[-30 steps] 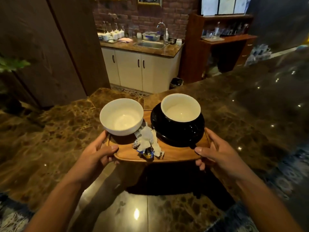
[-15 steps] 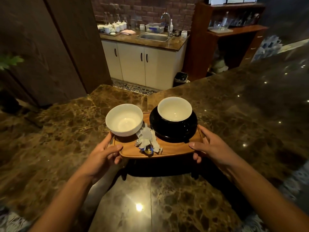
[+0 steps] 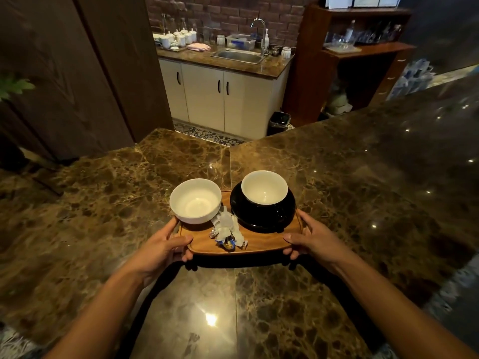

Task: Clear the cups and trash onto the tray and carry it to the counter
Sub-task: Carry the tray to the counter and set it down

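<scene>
Oblong wooden tray (image 3: 261, 242), gripped at its ends by left hand (image 3: 160, 247) and right hand (image 3: 315, 238), above brown marble counter (image 3: 103, 203). Contents: empty white bowl-shaped cup (image 3: 195, 200); empty black-and-white cup (image 3: 264, 189) on black saucer (image 3: 261, 216); crumpled wrappers (image 3: 228, 230).

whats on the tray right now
On the tray: a white bowl at left, a black saucer with a black cup at right, crumpled wrappers between them. Both look empty. Whatever lies beneath them is hidden.
</scene>
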Demonstrator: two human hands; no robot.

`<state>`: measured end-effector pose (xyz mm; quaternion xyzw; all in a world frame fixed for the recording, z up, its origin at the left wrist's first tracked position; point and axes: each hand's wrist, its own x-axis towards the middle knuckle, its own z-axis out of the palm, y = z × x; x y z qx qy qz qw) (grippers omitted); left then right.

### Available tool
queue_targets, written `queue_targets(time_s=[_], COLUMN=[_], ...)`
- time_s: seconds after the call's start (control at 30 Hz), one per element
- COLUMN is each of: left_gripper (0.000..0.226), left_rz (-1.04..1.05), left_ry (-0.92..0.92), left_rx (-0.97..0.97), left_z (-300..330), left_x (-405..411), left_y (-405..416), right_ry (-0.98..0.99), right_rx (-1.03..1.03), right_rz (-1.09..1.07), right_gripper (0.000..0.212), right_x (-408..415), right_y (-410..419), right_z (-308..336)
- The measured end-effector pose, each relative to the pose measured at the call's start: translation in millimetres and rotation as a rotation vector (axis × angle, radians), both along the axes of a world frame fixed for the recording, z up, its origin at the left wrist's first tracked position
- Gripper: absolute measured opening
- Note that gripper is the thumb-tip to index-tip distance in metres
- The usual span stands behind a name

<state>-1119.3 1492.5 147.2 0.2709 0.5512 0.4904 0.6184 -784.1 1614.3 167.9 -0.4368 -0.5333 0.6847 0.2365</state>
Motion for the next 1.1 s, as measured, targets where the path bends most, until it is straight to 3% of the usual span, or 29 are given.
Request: queue_targets(time_s=[0.13, 0.3, 0.47, 0.6, 1.1], left_gripper=[0.132, 0.141, 0.081, 0.075, 0.061], left_rz=[0.011, 0.01, -0.037, -0.061, -0.136], left_ry=[-0.043, -0.067, -0.023, 0.011, 0.124], left_rx=[0.013, -0.026, -0.045, -0.065, -0.121], left_z=[-1, -10, -14, -15, -9], left_x=[-2, -5, -6, -6, -6], left_y=[2, 6, 12, 15, 16], right_ry=[-0.035, -0.13, -0.022, -0.058, -0.18], right_rx=[0.005, 0.03, -0.026, -0.058, -0.015], right_rz=[0.01, 0.014, 0.016, 0.021, -0.024], right_gripper=[0.061, 0.059, 0.074, 0.057, 0.061], right_x=[-3, -2, -2, -3, -3], right_y=[-1, 2, 4, 1, 0], right_z=[-7, -13, -21, -15, -23])
